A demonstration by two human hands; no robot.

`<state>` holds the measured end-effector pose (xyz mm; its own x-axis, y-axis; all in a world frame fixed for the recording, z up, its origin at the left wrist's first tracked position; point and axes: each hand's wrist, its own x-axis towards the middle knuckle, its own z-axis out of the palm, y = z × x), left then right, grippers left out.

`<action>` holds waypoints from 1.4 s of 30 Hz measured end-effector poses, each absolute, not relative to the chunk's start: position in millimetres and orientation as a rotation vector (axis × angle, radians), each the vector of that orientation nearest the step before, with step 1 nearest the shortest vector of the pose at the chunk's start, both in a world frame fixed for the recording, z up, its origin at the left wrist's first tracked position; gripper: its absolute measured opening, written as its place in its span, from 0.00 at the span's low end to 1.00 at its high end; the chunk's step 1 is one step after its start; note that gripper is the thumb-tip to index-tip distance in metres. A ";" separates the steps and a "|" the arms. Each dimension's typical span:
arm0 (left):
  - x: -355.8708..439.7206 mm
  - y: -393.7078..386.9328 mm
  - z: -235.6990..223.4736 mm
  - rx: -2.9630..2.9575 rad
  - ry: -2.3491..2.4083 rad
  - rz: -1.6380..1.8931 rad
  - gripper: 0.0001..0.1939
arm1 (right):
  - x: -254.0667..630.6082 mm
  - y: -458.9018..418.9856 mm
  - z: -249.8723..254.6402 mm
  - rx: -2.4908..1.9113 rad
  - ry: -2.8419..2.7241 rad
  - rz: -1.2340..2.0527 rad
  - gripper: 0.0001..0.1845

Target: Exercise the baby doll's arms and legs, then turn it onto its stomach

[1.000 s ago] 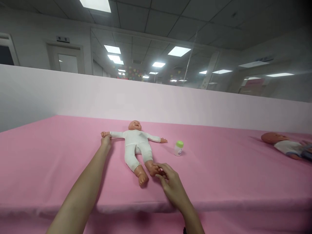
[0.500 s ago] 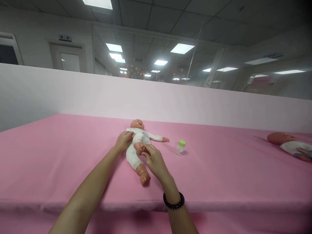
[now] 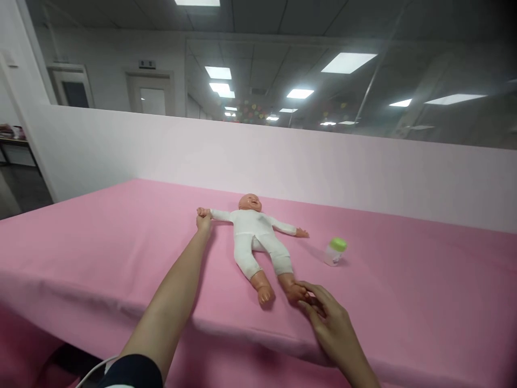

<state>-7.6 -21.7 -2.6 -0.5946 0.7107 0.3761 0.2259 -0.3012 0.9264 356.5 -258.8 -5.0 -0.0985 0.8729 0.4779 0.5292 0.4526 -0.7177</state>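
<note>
A: quick count?

B: one baby doll (image 3: 258, 242) in a white romper, one small clear bottle with a green cap (image 3: 335, 251), one pink tabletop (image 3: 100, 248), one pale pink partition wall (image 3: 161, 156) behind it. Two bare hands, both the wearer's own

A: doll position?

B: flat on its back near the middle of the pink tabletop, head toward the partition, feet toward the near edge, both arms spread out sideways, legs stretched out and slightly apart

A: left hand?

B: left hand (image 3: 203, 220) is stretched far out, at the doll's small hand on the left side of the view. Fingers look pinched on that doll hand, but it's small there, so the grip itself I can't tell for sure. Contact yes

A: right hand?

B: right hand (image 3: 327, 315) is close to the near table edge, fingers curled together, fingertips (image 3: 304, 297) clamped on the doll's foot on the right side of the view. The other foot lies free just beside it, to the left

A: so doll relative to hands?

B: it lies between them, stretched diagonally: left hand at the far upper-left end, right hand at the near lower-right end

A: bottle?

B: upright, right of the doll, just past its outstretched arm, not touching it, well apart from both hands

A: anything else?

B: dark sleeve at the left elbow, bottom edge of view
</note>
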 end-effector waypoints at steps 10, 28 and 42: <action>64.8 -62.6 27.8 2.318 1.231 1.629 0.10 | 294.7 -200.8 54.8 -1.098 -1.876 0.418 0.15; 45.0 -44.5 16.5 1.247 1.517 1.965 0.10 | 336.2 -253.2 1.2 -1.221 -1.678 0.534 0.15; 59.3 -50.2 6.1 1.964 1.400 1.873 0.09 | 311.9 -237.2 40.3 -1.085 -1.764 0.439 0.14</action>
